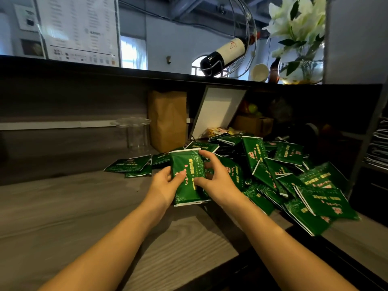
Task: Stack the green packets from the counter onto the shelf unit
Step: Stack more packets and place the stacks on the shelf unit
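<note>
One green packet (188, 177) is held beside the packet pile (294, 175): my left hand (162, 185) fingers curl round its left edge, my right hand (216, 179) fingers round its right.

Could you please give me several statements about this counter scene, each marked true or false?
1. The left hand and the right hand both hold a green packet. True.
2. The wine bottle stands upright. False: it lies tilted on its side.
3. A brown paper bag stands behind the packets. True.
4. The loose pile of packets lies mostly left of the hands. False: it lies mostly to their right.
</note>
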{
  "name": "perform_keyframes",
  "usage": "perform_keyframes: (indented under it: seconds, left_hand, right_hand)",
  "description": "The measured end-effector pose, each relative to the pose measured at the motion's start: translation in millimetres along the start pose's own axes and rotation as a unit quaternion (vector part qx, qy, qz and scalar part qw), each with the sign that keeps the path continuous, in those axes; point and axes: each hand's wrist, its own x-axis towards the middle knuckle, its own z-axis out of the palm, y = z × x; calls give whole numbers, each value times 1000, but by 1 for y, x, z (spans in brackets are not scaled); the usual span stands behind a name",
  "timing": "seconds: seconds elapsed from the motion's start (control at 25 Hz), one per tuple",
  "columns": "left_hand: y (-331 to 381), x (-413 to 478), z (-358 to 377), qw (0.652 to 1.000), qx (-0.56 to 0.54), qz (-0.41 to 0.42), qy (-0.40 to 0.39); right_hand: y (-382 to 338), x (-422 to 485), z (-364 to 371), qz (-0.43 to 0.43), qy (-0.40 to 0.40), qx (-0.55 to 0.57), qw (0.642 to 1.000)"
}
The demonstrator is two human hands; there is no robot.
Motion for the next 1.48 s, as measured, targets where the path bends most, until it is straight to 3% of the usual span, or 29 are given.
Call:
perform_keyframes:
  seconds: [0.12,0.2,0.28,0.48,0.64,0.8,0.96,1.04,1.12,1.24,1.48]
  left_hand:
    - [6,14,-4,999,23,-29,10]
    - [13,22,-5,999,24,-41,18]
    - [14,28,-4,998,26,-44,27]
    - [-1,33,-9,993,47,-40,103]
    - [-3,35,-20,992,26,-40,114]
    - [0,30,-25,993,4,-41,110]
    - [7,31,-29,994,4,-48,102]
    - [13,35,-32,994,18,-49,98]
    - [14,36,-34,993,43,-47,97]
    - [6,29,-37,991,46,-33,120]
    - [0,28,-49,987,16,20,158]
  right_hand:
    - [8,11,-10,-6,50,-87,995]
    - [18,25,-34,12,124,-277,953]
    - [27,38,-54,60,117,-413,901]
    - [31,57,-52,207,33,-458,864]
    - [32,62,-36,198,47,-467,861]
    - [30,61,-35,132,110,-378,910]
    - [19,57,-49,46,213,-374,901]
    - [6,55,-52,-9,232,-269,935]
    - [-10,54,-44,-25,196,-68,978]
    - [-15,57,-13,56,106,149,982]
    - [20,56,43,108,48,199,973]
